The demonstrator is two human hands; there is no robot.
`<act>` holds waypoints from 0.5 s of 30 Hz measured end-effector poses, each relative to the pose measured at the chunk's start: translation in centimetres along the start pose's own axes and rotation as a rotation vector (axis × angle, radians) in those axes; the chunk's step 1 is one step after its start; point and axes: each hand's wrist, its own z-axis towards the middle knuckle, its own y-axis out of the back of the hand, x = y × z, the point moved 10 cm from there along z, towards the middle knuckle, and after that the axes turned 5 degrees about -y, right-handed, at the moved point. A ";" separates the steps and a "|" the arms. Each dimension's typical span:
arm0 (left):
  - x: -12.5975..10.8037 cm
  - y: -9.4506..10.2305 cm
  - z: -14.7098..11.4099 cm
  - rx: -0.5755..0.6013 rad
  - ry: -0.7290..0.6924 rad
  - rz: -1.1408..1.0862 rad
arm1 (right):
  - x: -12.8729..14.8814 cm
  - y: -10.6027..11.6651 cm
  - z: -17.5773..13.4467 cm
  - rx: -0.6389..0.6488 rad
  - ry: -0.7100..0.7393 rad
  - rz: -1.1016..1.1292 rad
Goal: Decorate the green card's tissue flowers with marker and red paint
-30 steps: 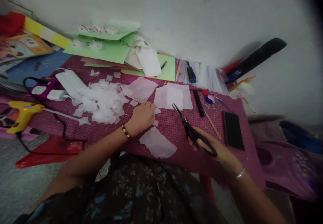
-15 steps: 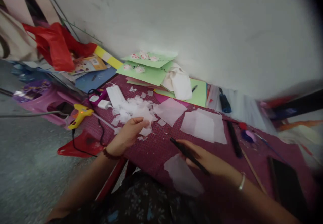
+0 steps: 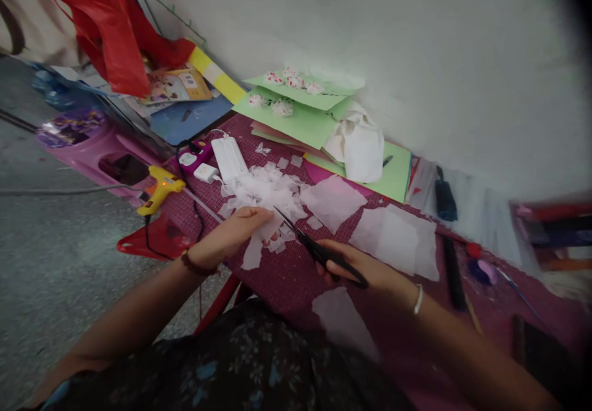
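My left hand (image 3: pixel 245 226) pinches a small piece of thin white paper (image 3: pixel 252 253) near the left edge of the table. In my right hand (image 3: pixel 346 263) is a pair of black scissors (image 3: pixel 319 250), its fingers through the handles. The blades point up and left, their tips close to the fingers of my left hand. Whether they touch the paper I cannot tell. Just beyond lies a heap of white paper scraps (image 3: pixel 268 182). Larger thin white sheets (image 3: pixel 393 235) lie flat to the right, and another white sheet (image 3: pixel 342 318) rests below my right hand.
A yellow glue gun (image 3: pixel 161 189) with a lit orange light rests at the left on a pink stool (image 3: pixel 106 152). Green cards with paper flowers (image 3: pixel 296 121) stand by the wall. A white cloth (image 3: pixel 363 145), a black rod (image 3: pixel 454 275) and a dark flat object (image 3: pixel 541 349) lie on the table.
The scissors have come up and left to my left hand. A strip of paper now hangs from my left fingers. The whole view has shifted, with things appearing farther right.
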 end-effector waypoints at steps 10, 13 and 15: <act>0.2 -0.5 0.6 0.151 0.048 0.025 | -1.1 0.3 -0.2 0.017 -0.023 0.099; -0.3 -0.3 0.6 0.143 0.018 0.058 | -0.8 -0.1 -0.1 0.036 -0.029 0.082; -0.4 -0.1 0.7 0.126 -0.001 0.071 | -0.6 -0.3 0.0 0.032 -0.035 0.055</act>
